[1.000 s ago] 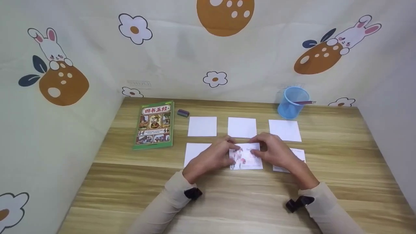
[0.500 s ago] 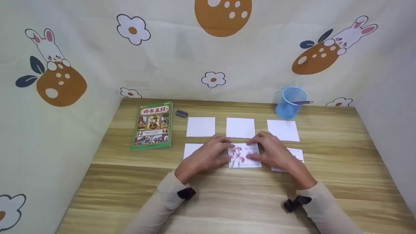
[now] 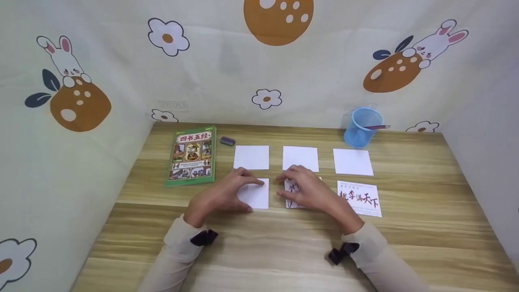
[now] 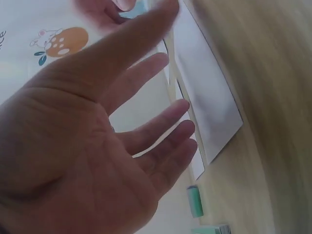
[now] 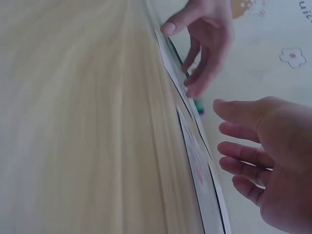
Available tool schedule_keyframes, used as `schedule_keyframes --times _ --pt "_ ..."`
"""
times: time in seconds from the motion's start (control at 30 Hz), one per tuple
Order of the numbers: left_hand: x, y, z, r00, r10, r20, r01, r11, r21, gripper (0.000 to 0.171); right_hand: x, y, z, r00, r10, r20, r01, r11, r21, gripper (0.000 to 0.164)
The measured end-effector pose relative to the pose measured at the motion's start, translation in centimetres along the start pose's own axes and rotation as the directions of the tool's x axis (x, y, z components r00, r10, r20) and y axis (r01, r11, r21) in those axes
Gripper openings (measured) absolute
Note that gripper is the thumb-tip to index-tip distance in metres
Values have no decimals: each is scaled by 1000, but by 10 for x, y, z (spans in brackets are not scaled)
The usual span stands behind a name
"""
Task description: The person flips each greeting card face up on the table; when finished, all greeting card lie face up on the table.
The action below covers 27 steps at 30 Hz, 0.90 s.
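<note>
Over the left part of a blank white card (image 3: 258,194) in the front row hovers my left hand (image 3: 223,194), thumb and fingers spread apart. The left wrist view shows this palm (image 4: 92,131) with its fingers loosely extended and nothing in them. My right hand (image 3: 310,190) is above the middle card with pink flowers (image 3: 290,198) and covers most of it. Its fingers (image 5: 243,153) are relaxed and hold nothing in the right wrist view. To its right lies a card with dark red Chinese characters (image 3: 363,199), flat on the table.
Three blank white cards form the back row: left (image 3: 251,157), middle (image 3: 300,158) and right (image 3: 352,162). A green comic-style book (image 3: 191,156) lies at the left beside a small dark block (image 3: 228,141). At the back right stands a blue cup (image 3: 361,129) with a pencil (image 3: 378,127).
Both hands have left the edges of the flower card and moved left. The left hand is now over the blank front-left card, and the card with characters has come into full view.
</note>
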State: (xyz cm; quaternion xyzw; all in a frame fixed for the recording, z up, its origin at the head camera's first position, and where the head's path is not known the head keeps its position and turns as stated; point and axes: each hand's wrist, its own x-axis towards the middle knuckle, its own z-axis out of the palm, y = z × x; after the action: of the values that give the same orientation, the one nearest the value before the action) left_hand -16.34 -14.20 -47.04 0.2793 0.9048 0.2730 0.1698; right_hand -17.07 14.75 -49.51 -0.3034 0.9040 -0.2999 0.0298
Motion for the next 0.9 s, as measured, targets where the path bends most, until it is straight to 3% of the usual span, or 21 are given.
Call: schedule_keyframes --times 0.17,0.33,0.57,0.67,0.8,0.9 --pt "-1 -3 0 1000 -8 -21 8 1000 28 76 15 -22 17 1000 -7 29 9 998 -63 49" --pt "-2 -4 1 999 -20 -43 21 999 34 74 18 -36 29 998 2 60 5 992 -124 61" --pt "0 -5 3 996 -26 -86 31 997 66 94 14 -40 33 996 82 21 -83 996 15 71" --pt "2 -5 2 992 2 -127 7 997 73 94 16 -38 32 996 91 -2 -91 993 75 72" --pt "6 -5 1 970 88 -226 -80 996 47 76 18 -36 30 996 84 -7 -81 976 204 69" --pt "11 -4 1 934 142 -329 -139 990 35 60 19 -35 29 997 83 -6 -77 945 317 64"
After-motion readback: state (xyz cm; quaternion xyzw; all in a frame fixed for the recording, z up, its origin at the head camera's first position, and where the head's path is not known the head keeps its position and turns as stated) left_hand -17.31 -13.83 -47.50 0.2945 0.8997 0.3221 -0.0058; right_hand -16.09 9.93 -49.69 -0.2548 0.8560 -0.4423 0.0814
